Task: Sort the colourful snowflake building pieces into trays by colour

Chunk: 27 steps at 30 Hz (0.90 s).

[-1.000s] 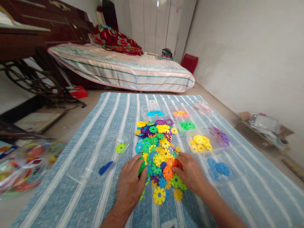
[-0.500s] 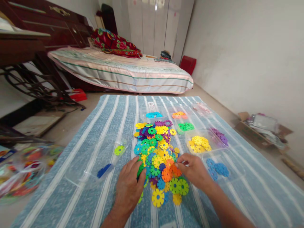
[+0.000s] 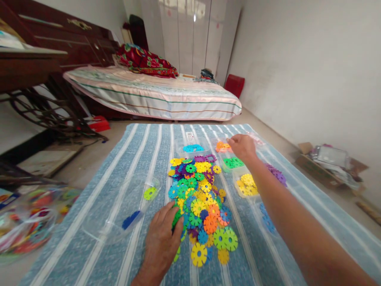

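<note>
**Operator:** What are my hands on?

**Describer:** Your right hand (image 3: 242,146) is stretched far out over the orange snowflake-shaped plastic discs (image 3: 222,146). Its fingertips are drawn together above them, and I cannot tell whether a disc is pinched between them. Your left hand (image 3: 160,238) lies flat with its fingers loose on the near left edge of the loose heap of many-coloured plastic discs (image 3: 202,198). The heap sits mid-way along the blue-and-white striped cloth (image 3: 143,159).

**Operator:** How many sorted batches?

**Describer:** Six, each in its own clear tray: cyan discs (image 3: 193,148), orange, green discs (image 3: 233,162), yellow discs (image 3: 245,183), purple discs (image 3: 278,174) and blue discs (image 3: 264,209). Your right forearm crosses the yellow and blue batches and hides part of each. A seventh clear plastic tray (image 3: 119,210), on the left, holds one lime disc (image 3: 149,193) and one dark blue piece (image 3: 131,219). A striped mattress (image 3: 154,91) lies beyond the cloth.
</note>
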{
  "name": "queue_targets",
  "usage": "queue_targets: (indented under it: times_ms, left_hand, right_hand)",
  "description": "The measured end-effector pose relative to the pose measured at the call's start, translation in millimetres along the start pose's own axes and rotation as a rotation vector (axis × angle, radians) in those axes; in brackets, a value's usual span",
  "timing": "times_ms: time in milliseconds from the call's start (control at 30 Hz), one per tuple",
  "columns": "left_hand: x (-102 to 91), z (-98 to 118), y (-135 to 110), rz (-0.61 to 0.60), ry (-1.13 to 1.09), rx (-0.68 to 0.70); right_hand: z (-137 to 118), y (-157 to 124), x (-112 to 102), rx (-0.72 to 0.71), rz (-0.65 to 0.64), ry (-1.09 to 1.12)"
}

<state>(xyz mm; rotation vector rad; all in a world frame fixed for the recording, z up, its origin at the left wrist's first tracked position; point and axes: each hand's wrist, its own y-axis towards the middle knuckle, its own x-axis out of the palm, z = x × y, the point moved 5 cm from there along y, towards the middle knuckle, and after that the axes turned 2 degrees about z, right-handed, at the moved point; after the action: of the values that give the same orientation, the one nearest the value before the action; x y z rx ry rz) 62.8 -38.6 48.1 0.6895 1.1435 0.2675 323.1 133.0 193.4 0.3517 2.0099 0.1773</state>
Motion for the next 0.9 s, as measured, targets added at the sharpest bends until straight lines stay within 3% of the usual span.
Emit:
queue_targets:
  times_ms: [233, 333, 500, 900]
  left_hand:
    - [0.2, 2, 1, -0.015, -0.009, 0.007]
    - [-0.4, 3, 1, -0.014, -0.006, 0.004]
    - [-2.0, 4, 2, -0.020, -0.004, -0.002]
    - [-4.2, 7, 5, -0.016, 0.007, 0.010]
  right_hand:
    - [-13, -147, 51, -0.288, -0.419, -0.082]
    - [-8, -186, 64, -0.295, -0.449, -0.105]
    - [2, -207, 73, -0.275, -0.375, 0.037]
    - [31, -206, 67, -0.125, -0.363, 0.310]
